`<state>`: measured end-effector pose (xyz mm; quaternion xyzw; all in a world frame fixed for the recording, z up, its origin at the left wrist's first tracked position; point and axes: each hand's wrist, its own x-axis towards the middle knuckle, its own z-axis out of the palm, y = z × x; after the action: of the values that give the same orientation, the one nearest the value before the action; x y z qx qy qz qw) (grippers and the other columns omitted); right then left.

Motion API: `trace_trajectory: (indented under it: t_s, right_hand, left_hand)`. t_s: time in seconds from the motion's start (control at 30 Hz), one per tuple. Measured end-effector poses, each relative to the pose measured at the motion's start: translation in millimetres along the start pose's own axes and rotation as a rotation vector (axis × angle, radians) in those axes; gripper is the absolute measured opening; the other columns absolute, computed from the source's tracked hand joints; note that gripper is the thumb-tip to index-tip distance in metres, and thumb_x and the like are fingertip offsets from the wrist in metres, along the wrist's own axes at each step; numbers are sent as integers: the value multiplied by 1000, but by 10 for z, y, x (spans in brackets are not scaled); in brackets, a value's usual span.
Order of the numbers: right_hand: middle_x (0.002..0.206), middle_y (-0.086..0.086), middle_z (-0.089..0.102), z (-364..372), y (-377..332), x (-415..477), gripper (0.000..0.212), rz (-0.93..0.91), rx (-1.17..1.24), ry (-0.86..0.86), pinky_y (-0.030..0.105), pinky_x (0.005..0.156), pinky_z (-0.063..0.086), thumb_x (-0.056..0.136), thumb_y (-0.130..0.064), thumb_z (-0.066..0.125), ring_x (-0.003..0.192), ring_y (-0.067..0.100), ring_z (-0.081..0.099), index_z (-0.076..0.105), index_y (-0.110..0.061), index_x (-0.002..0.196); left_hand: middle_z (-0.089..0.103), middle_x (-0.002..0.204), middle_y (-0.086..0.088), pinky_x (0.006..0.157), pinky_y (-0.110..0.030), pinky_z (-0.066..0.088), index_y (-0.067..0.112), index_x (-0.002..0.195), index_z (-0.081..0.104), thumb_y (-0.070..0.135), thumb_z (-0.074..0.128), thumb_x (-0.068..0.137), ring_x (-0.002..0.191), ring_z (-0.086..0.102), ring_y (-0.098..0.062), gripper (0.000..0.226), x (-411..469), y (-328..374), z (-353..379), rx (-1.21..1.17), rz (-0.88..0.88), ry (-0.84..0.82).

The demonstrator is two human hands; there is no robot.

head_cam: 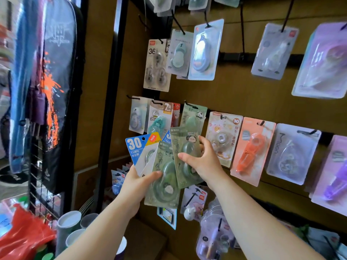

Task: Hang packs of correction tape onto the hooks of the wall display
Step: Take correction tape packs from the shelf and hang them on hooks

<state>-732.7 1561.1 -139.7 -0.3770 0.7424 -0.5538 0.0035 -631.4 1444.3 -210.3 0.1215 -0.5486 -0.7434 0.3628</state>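
green correction tape pack (185, 147) sits pinched in the right hand (203, 162), just below the matching hook (190, 105). left hand (138, 183) clamps the other packs (165, 177); line its hang hole squarely with that hook's tip.

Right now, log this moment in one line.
left hand: holds fanned tape packs | right hand: grips green panda-print card pack | status: not yet hung

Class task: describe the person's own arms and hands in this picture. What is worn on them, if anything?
Nothing is worn that shows. The left hand and right hand have no gloves and no visible rings. The left forearm and right forearm are bare down to the frame's bottom edge: no sleeve, watch or bracelet in view.
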Motion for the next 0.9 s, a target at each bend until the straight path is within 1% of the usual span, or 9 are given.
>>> trace_trajectory:
  t_s: [0.07,0.1,0.2,0.3,0.4,0.47,0.63,0.73,0.9]
  right_hand:
    - [140,2,41,12,-49,55,85,-16,-8,39,48,104,41,71,-28,75,126,21,43,25,-22,140]
    - [143,3,38,15,-81,77,86,-26,-14,58,47,106,40,71,-29,75,129,22,40,24,-22,141]
    - [149,1,30,15,-207,149,86,-80,-57,128,35,111,31,74,-28,73,135,19,31,21,-20,142]
    - [150,0,27,38,-346,235,86,-116,-93,179,30,108,29,76,-27,72,137,17,29,20,-18,143]
    - [148,2,31,68,-432,345,85,-121,-140,214,29,105,32,76,-28,72,135,18,33,20,-16,143]
    - [146,2,33,76,-482,412,84,-124,-165,237,31,102,36,76,-29,72,133,19,36,21,-16,142]
    - [145,4,34,88,-548,557,84,-98,-244,293,34,98,40,77,-30,71,129,21,41,21,-14,142]
    - [142,5,37,103,-529,595,82,-69,-276,312,33,94,42,75,-30,72,125,22,45,24,-13,141]
    - [143,3,36,123,-504,643,83,-58,-337,314,35,92,44,75,-35,71,125,23,46,23,-16,140]
  left_hand:
    - [67,105,-9,79,-44,53,14,114,51,2,64,79,92,66,-29,39,33,17,-51,1,0,16]
    - [67,106,-10,78,-43,53,14,115,50,2,64,79,92,66,-29,40,46,30,-79,0,3,26]
    - [66,108,-10,79,-45,53,14,118,48,4,66,78,93,66,-30,44,67,67,-156,7,19,48]
    - [66,105,-8,83,-48,52,19,107,50,4,65,78,94,65,-30,36,63,96,-229,2,42,75]
    - [66,100,-7,80,-45,52,25,94,53,0,63,79,90,64,-28,30,52,152,-268,1,74,73]
    - [66,98,-6,77,-42,52,26,90,52,0,62,80,88,64,-27,30,47,184,-284,-12,87,84]
    - [66,103,-10,75,-42,53,25,92,51,1,62,80,91,64,-31,29,62,239,-343,-24,82,88]
    - [65,108,-13,77,-44,53,21,99,51,1,62,80,94,64,-33,29,72,250,-373,-23,84,75]
    - [66,107,-14,76,-43,53,24,93,53,-1,59,81,93,64,-33,29,96,233,-390,-30,106,56]
